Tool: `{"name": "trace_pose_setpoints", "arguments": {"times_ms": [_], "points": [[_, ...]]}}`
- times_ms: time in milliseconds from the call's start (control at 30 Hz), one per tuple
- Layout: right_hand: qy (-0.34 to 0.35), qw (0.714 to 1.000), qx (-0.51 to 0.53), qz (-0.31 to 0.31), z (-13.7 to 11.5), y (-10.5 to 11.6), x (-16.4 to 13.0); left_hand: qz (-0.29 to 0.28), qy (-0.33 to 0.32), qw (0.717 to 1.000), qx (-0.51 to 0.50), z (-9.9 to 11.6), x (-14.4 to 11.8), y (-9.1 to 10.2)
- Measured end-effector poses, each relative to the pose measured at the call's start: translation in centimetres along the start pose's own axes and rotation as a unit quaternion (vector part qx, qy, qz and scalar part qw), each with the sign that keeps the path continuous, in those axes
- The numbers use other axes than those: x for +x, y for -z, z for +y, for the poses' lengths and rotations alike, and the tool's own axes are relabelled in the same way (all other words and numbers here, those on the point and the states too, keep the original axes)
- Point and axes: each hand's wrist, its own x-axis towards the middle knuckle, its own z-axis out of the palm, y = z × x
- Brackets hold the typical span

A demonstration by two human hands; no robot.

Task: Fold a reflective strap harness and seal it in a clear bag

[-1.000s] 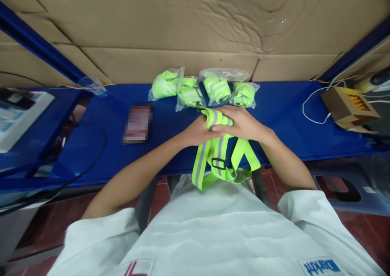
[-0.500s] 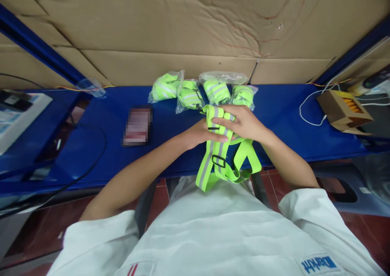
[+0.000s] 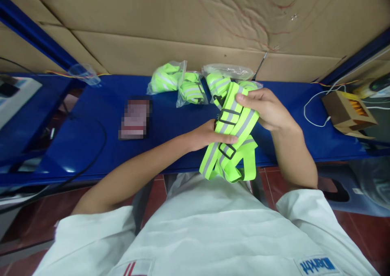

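Between my hands is a neon-yellow reflective strap harness (image 3: 245, 126) with grey stripes and black buckles. My left hand (image 3: 210, 137) grips its folded middle, thumb across the front and the other fingers hidden behind. At the upper end my right hand (image 3: 266, 107) pinches the bands between thumb and fingers. One black buckle (image 3: 227, 150) hangs just below my left thumb, and loose loops dangle over the table's front edge. Behind, clear bags of the same neon straps (image 3: 191, 90) lie in a row; the rightmost bag is partly covered by the harness and my right hand.
The blue table (image 3: 170, 123) carries a phone with a blurred screen (image 3: 134, 119) on the left. A clear plastic cup (image 3: 85, 73) lies at the back left. An open cardboard box (image 3: 349, 109) and a white cable (image 3: 307, 115) are at right. A cardboard wall (image 3: 152, 44) stands behind.
My right hand has moved up and right with the strap's upper end, spreading the bands and baring another buckle. My left hand still holds the middle. The head view has shifted slightly.
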Motion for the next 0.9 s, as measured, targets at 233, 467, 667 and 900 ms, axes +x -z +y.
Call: {"name": "trace_pose_setpoints", "arguments": {"times_ms": [233, 467, 667, 900], "points": [[-0.07, 0.991, 0.092, -0.064, 2.1, -0.9, 0.6, 0.028, -0.109, 0.972, 0.205, 0.3, -0.4, 0.9], [0.115, 0.981, -0.135, -0.081, 2.2, -1.0, 0.0, 0.089, -0.124, 0.966, 0.207, 0.0, 0.3, 1.7], [0.125, 0.968, -0.198, -0.094, 1.5, -2.0, -0.9, 0.083, -0.152, 0.955, 0.239, -0.1, 0.6, 2.6], [0.105, 0.983, -0.15, -0.018, 0.6, -2.6, -1.1, 0.027, -0.055, 0.995, 0.08, 0.7, -0.5, 1.1]]}}
